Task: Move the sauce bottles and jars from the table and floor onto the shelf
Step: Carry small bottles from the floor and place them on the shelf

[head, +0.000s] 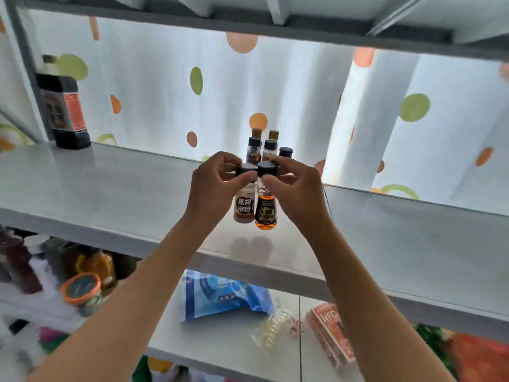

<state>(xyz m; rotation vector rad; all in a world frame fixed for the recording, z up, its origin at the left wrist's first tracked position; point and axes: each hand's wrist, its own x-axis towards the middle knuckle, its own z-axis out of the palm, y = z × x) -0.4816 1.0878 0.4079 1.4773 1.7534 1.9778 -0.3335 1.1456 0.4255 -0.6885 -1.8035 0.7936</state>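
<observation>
Pinching black caps, the left hand holds the pepper jar and the right hand the amber bottle.

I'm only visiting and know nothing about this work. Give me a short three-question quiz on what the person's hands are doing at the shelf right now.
1. True or false: each hand holds a small bottle by its black cap.
2. Which hand holds the bottle of amber liquid? A) left hand B) right hand
3. Fill in: the large dark bottle stands at the shelf's far ____ end.

Key:
1. True. The left hand grips the pepper bottle, and the right hand grips the other; both hang just above the shelf.
2. B.
3. Left.
</observation>
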